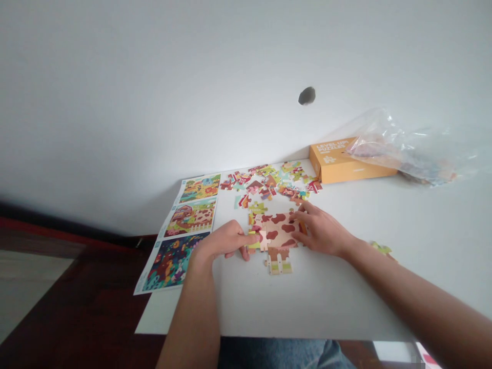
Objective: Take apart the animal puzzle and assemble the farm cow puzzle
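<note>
A partly joined jigsaw puzzle (280, 228) with a brown-spotted cow lies on the white table, in the middle of the view. My left hand (230, 240) is at its left edge, the thumb on a puzzle piece (263, 240) with pink and green on it and the other fingers curled beneath. At the right edge, my right hand (317, 225) rests with fingers apart, fingertips touching the cow section. Below the cow, joined fence pieces (280, 262) stick out toward me. Loose puzzle pieces (269, 182) lie in a spread behind the puzzle.
A picture sheet (163, 234) with three printed scenes lies left, overhanging the table edge. An orange puzzle box (346, 171) stands back right against the wall, a clear plastic bag (418, 154) partly over it. One greenish piece (380, 248) lies beyond my right forearm.
</note>
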The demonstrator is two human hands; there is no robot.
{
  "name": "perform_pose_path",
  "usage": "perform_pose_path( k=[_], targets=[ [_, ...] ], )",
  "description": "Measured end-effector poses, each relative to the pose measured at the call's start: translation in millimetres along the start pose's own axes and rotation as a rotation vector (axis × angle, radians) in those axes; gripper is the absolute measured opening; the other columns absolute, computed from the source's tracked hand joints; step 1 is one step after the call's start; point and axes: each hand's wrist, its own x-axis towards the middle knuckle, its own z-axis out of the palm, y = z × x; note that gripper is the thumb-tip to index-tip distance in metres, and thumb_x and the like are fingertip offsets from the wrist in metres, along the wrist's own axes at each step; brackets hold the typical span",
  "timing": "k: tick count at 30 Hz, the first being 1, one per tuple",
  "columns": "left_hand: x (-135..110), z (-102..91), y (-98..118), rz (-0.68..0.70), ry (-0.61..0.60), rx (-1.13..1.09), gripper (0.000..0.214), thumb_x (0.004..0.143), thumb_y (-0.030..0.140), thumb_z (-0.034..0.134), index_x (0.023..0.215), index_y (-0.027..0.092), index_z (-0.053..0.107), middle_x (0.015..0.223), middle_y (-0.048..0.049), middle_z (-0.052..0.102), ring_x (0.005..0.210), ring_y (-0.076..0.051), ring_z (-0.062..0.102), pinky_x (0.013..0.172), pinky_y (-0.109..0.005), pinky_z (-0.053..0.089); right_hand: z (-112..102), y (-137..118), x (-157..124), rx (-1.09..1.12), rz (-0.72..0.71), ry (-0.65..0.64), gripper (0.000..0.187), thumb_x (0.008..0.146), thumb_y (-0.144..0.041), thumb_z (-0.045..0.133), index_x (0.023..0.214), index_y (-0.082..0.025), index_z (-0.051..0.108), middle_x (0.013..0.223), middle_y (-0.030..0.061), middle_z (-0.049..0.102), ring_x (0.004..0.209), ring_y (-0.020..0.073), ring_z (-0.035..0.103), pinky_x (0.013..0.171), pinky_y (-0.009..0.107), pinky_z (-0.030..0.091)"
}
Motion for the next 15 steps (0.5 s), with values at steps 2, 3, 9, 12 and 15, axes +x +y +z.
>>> perform_pose_path(
  k=[2,3,9,12,15],
  targets=[
    [1.6,0.3,-2.0,-0.011,0.002,0.023,0.061,0.074,0.067,0.062,0.051,0.012,0.071,0.058,-0.0108,0.070,0.035,-0.007,0.036,0.038,-0.022,0.028,-0.5,-0.1,-0.2,0.007,0.005,-0.008,0.028,0.084,-0.030,0.062,0.110,-0.022,0.067,0.112,0.0105,0.055,0.090,0.0209,0.062,0.085,0.033,0.049],
    [2.4,0.7,-2.5,-0.016,-0.001,0.034,0.061,0.073,0.068,0.062,0.050,0.012,0.070,0.055,-0.0101,0.069,0.034,-0.007,0.037,0.038,-0.022,0.028,-0.8,-0.3,-0.2,0.011,0.005,-0.012,0.027,0.084,-0.030,0.062,0.110,-0.022,0.067,0.111,0.0105,0.055,0.091,0.0210,0.062,0.086,0.033,0.049],
    [6.1,6.6,3.0,-0.095,0.086,0.191,0.059,0.070,0.063,0.066,0.037,0.015,0.062,0.035,-0.0064,0.054,0.033,-0.011,0.039,0.042,-0.025,0.030,-0.7,-2.0,0.2,0.004,0.016,-0.015,0.029,0.086,-0.031,0.060,0.113,-0.022,0.066,0.114,0.0116,0.055,0.098,0.0238,0.063,0.090,0.035,0.048],
    [4.8,9.0,8.0,-0.114,0.128,0.269,0.058,0.069,0.060,0.069,0.032,0.017,0.057,0.032,-0.0065,0.051,0.034,-0.013,0.043,0.045,-0.026,0.032,-0.2,-1.9,0.3,-0.001,0.016,-0.013,0.029,0.087,-0.031,0.059,0.113,-0.022,0.066,0.114,0.0113,0.055,0.098,0.0235,0.063,0.089,0.034,0.048],
    [2.4,7.4,9.2,-0.050,0.180,0.259,0.058,0.071,0.056,0.069,0.030,0.018,0.053,0.031,-0.0053,0.050,0.035,-0.014,0.045,0.047,-0.026,0.032,-0.2,-1.0,0.4,-0.001,0.014,-0.014,0.029,0.086,-0.032,0.060,0.113,-0.023,0.066,0.113,0.0103,0.056,0.095,0.0225,0.063,0.087,0.034,0.049]
  ],
)
